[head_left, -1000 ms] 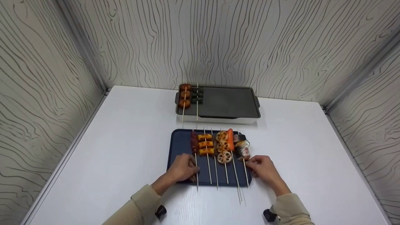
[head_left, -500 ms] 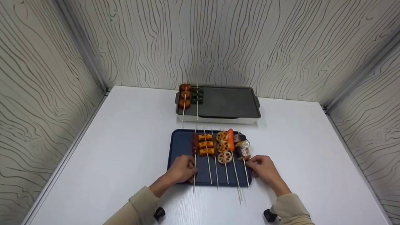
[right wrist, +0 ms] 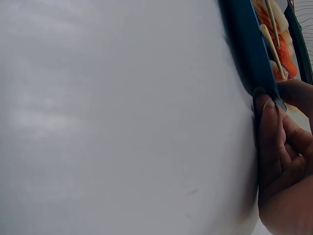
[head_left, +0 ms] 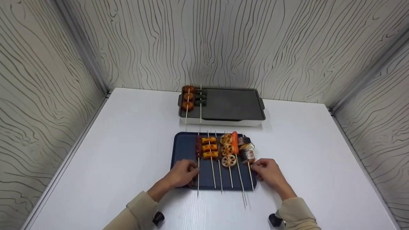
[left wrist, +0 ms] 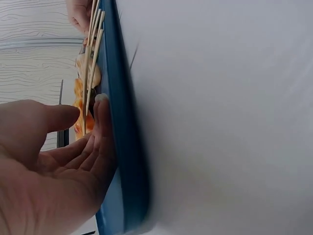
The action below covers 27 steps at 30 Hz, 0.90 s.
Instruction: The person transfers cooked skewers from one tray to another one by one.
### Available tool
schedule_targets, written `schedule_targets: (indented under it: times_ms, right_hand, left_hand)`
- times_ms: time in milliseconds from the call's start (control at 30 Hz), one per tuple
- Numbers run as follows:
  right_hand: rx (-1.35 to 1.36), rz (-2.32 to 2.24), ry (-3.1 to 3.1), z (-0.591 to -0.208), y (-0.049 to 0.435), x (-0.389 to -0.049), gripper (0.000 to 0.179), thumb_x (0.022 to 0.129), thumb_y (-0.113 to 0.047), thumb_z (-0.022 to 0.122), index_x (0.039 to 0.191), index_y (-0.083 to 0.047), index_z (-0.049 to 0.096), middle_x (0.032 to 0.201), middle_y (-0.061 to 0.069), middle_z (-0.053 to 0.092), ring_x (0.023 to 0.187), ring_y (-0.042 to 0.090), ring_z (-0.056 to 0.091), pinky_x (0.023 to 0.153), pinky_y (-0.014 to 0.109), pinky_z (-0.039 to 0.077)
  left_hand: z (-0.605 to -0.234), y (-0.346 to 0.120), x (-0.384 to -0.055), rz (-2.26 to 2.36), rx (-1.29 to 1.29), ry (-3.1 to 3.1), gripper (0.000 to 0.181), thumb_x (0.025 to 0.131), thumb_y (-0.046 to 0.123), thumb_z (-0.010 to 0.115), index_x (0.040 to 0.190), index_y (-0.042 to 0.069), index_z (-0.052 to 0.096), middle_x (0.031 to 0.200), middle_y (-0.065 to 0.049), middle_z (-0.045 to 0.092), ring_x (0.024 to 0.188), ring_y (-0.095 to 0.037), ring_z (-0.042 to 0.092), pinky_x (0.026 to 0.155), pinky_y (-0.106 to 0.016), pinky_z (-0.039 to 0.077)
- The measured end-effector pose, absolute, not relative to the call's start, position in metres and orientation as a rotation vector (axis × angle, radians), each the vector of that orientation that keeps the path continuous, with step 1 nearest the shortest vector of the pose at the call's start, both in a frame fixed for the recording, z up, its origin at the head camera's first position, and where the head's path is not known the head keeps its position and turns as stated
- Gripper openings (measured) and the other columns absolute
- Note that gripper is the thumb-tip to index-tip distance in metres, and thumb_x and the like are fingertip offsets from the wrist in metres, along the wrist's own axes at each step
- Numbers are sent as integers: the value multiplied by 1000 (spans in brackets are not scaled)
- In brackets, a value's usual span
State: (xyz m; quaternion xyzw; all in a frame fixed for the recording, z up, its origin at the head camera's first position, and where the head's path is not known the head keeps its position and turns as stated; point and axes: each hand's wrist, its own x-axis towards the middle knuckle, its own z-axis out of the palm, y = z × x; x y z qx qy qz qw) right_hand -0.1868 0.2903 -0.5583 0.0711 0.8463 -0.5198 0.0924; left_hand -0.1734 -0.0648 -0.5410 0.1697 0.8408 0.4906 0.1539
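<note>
My left hand (head_left: 181, 173) hovers at the lower left of the blue tray (head_left: 184, 147), beside the stick of a dark red meat skewer (head_left: 198, 150). In the left wrist view its thumb stands apart from loosely bent fingers (left wrist: 95, 152), close to the sticks. My right hand (head_left: 269, 172) pinches the tray's right rim, one finger inside and others outside in the right wrist view. Across the tray lie a yellow skewer (head_left: 210, 147), a mostly hidden dark one, a lotus root skewer (head_left: 228, 160), an orange-red sausage-like skewer (head_left: 235, 142) and a silvery fish-like skewer (head_left: 248, 155).
Behind the tray stands a dark griddle (head_left: 235, 103) on a white base. An orange-brown skewer (head_left: 188, 96) and a dark green skewer (head_left: 200, 96) lie at its left end. Patterned panels (head_left: 207, 41) enclose the white table (head_left: 137, 127).
My left hand first shifts the dark red skewer's stick a little left, then moves slightly left off it with the thumb drawn back. My right hand stays at the tray's edge.
</note>
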Motion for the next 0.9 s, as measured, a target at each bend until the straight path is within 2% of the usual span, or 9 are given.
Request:
schedule_targets:
  times_ms: [233, 467, 633, 800, 900]
  right_hand:
    - [207, -1531, 2520, -560, 290, -187, 11, 93, -8, 70, 92, 2, 70, 69, 4, 62, 57, 15, 57, 52, 29, 51]
    - [187, -1525, 2516, -559, 291, -189, 11, 93, -8, 69, 92, 3, 70, 68, 3, 61, 57, 15, 57, 52, 28, 51]
    - [207, -1529, 2517, -559, 292, -189, 10, 93, -7, 70, 91, 2, 70, 68, 3, 61, 57, 15, 57, 52, 28, 50]
    - [207, -1529, 2517, -559, 291, -188, 10, 93, -8, 70, 91, 2, 70, 69, 4, 62, 58, 15, 57, 52, 29, 50]
    - [186, -1533, 2513, -559, 291, -188, 11, 93, -8, 69, 91, 3, 69, 69, 4, 61, 57, 15, 57, 52, 28, 50]
  left_hand:
    - [-521, -72, -187, 1396, 501, 2481, 20, 104, 12, 58, 111, -4, 68, 85, -15, 71, 56, -23, 65, 54, -33, 54]
    - [-480, -65, -215, 1289, 617, 2721, 16, 103, 12, 59, 107, 1, 70, 92, -7, 71, 79, -17, 64, 76, -38, 53]
    - [-447, -54, -239, 1229, 620, 2782, 22, 104, 17, 59, 117, 3, 70, 98, -8, 71, 75, -17, 63, 72, -39, 52]
    - [-431, -43, -265, 1189, 582, 2839, 24, 103, 15, 60, 121, -1, 66, 100, -12, 68, 74, -21, 59, 70, -40, 49]
    - [-430, -36, -281, 1152, 495, 2832, 27, 103, 16, 60, 122, -4, 61, 107, -17, 63, 88, -28, 59, 79, -44, 49]
